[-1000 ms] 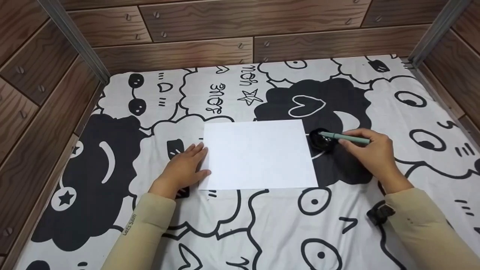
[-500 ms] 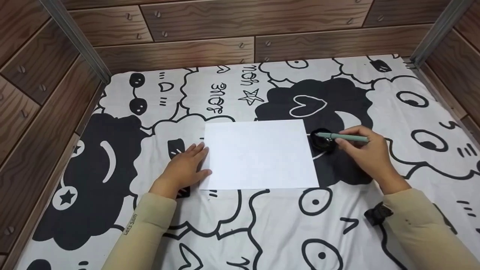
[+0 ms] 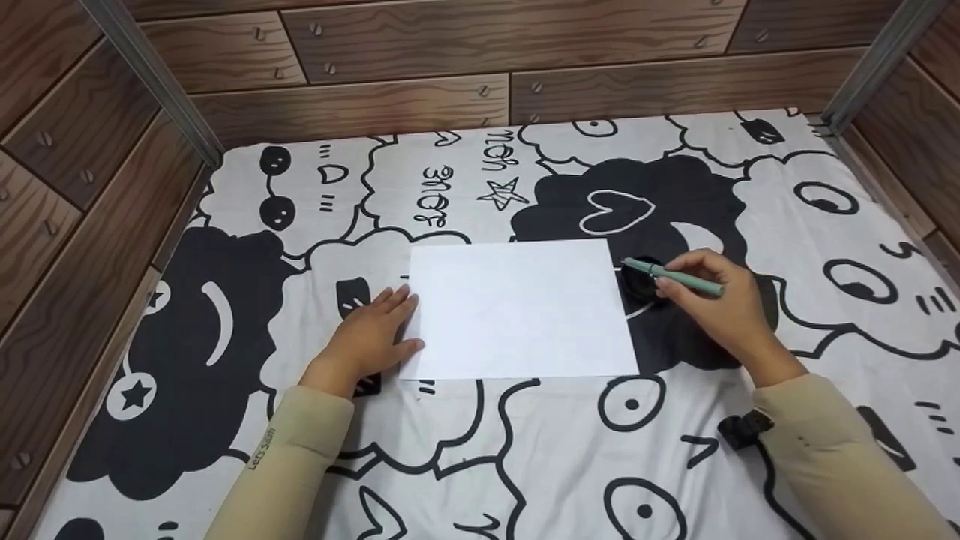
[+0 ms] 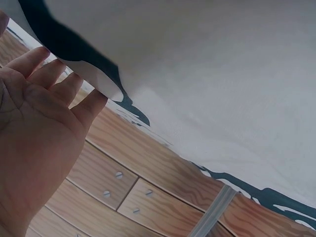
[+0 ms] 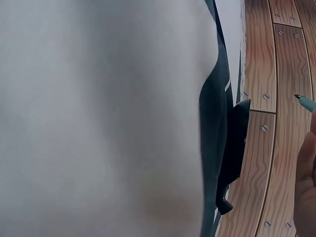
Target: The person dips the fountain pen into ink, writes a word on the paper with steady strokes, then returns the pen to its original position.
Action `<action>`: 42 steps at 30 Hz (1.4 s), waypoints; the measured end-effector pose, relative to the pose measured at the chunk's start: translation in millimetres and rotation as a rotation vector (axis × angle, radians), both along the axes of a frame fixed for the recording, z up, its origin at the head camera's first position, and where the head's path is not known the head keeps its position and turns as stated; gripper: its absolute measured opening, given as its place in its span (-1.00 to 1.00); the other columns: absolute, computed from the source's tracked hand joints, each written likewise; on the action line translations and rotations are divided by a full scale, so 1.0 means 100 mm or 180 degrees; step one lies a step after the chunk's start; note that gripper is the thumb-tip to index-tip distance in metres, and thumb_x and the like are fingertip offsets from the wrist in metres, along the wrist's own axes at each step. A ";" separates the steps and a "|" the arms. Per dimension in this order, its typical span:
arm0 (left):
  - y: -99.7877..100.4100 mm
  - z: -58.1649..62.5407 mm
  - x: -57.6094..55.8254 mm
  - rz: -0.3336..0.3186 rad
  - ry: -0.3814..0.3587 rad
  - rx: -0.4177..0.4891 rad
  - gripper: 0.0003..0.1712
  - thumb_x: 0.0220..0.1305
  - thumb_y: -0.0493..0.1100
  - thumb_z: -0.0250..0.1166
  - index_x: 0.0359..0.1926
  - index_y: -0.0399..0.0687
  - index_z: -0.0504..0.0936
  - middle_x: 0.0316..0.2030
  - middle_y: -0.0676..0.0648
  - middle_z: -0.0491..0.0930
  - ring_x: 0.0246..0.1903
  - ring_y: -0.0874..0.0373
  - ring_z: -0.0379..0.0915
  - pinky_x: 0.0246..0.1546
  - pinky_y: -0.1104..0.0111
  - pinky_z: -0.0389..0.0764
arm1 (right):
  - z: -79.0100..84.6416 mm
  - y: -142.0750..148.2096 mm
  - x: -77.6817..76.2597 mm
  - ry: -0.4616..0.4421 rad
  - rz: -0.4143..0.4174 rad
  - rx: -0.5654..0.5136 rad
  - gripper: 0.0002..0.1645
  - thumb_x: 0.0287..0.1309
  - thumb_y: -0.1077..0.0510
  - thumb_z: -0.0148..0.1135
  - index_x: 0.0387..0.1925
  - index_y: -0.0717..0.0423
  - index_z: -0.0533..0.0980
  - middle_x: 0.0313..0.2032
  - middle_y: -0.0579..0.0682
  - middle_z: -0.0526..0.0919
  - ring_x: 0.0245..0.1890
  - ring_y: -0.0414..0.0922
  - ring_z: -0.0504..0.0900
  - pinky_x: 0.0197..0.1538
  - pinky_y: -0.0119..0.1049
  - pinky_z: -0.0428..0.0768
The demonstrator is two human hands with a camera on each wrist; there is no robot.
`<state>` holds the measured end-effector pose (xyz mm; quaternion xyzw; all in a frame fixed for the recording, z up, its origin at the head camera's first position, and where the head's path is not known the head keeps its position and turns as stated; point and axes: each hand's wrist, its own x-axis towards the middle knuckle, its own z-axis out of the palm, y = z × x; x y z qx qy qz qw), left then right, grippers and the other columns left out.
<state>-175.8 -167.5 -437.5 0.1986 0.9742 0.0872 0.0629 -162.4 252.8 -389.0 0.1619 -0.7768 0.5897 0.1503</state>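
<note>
A white sheet of paper (image 3: 517, 311) lies on the patterned cloth. My left hand (image 3: 367, 330) rests flat at its left edge, fingertips and thumb just over the border; the left wrist view shows this hand (image 4: 44, 118) with its fingers stretched out. Between thumb and fingers my right hand (image 3: 716, 300) pinches a green pen (image 3: 675, 276) beyond the sheet's right edge. The pen's tip points left, and in the right wrist view the pen (image 5: 306, 102) shows a bare dark point. Beneath the pen sits a dark round object (image 3: 640, 285), partly covered by pen and hand; its kind is unclear.
The black-and-white cartoon cloth (image 3: 562, 450) covers the surface, with slight wrinkles in front. Wood-patterned panels (image 3: 450, 45) and metal posts (image 3: 150, 75) enclose the back and sides. A black wrist device (image 3: 742, 429) with a cable is at the right sleeve.
My right hand has shifted left with the pen, whose tip now comes close to the paper's right edge and tilts up more. The left hand and paper have stayed in place.
</note>
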 end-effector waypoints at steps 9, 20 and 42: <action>-0.01 0.00 0.01 -0.0036 0.0028 0.0026 -0.25 0.09 0.16 0.11 0.25 -0.05 0.16 0.25 -0.04 0.03 0.22 0.01 -0.14 0.11 0.09 0.08 | -0.19 -0.05 -0.14 -0.0012 0.0180 -0.0156 -0.82 -0.13 0.38 0.24 -0.39 0.33 0.46 -0.52 0.21 0.55 -0.54 0.01 0.56 -0.44 -0.39 0.53; -0.01 0.00 0.01 -0.0013 0.0006 0.0044 -0.24 0.08 0.18 0.10 0.25 -0.03 0.15 0.26 -0.03 0.01 0.23 0.02 -0.15 0.12 0.10 0.06 | -0.10 -0.32 -0.14 0.0016 0.0261 0.0048 -0.84 -0.11 0.35 0.24 -0.38 0.31 0.50 -0.53 0.16 0.57 -0.54 -0.03 0.57 -0.48 -0.41 0.53; -0.01 0.00 0.00 -0.0023 -0.0028 0.0033 -0.24 0.10 0.18 0.09 0.26 -0.03 0.13 0.26 -0.04 0.00 0.23 0.02 -0.16 0.11 0.08 0.07 | -0.04 -0.78 -0.26 0.0142 0.0414 0.0303 -0.89 -0.08 0.33 0.23 -0.44 0.32 0.50 -0.56 0.09 0.59 -0.58 0.00 0.58 -0.47 -0.40 0.53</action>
